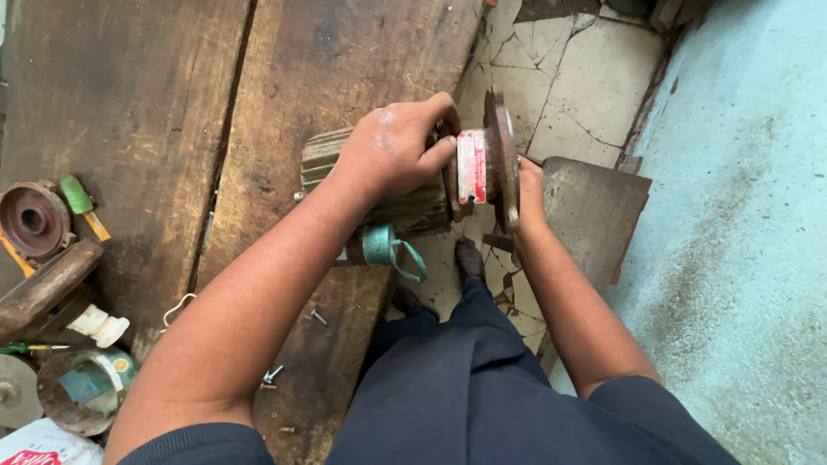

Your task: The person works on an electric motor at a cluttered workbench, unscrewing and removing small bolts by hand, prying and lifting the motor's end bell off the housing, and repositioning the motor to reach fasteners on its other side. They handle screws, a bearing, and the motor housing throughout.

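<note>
A finned electric motor body (323, 155) lies at the edge of a dark wooden bench (129, 95). At its right end is a rusty round end flange (502, 155) with a red and white collar (471, 166). My left hand (396, 146) grips the top of the motor just behind the collar, fingers curled onto it. My right hand (530, 185) holds the far side of the flange from below and is partly hidden by it. A teal fitting with a loop handle (392, 250) hangs under the motor.
Rusty round parts (34, 220), a green-handled tool (79, 198), a white plug (102, 325) and a can (86, 387) crowd the bench's left. Loose screws (274, 374) lie near the front. Below are cracked tiles (577, 77), a metal plate (594, 207) and my shoe (469, 258).
</note>
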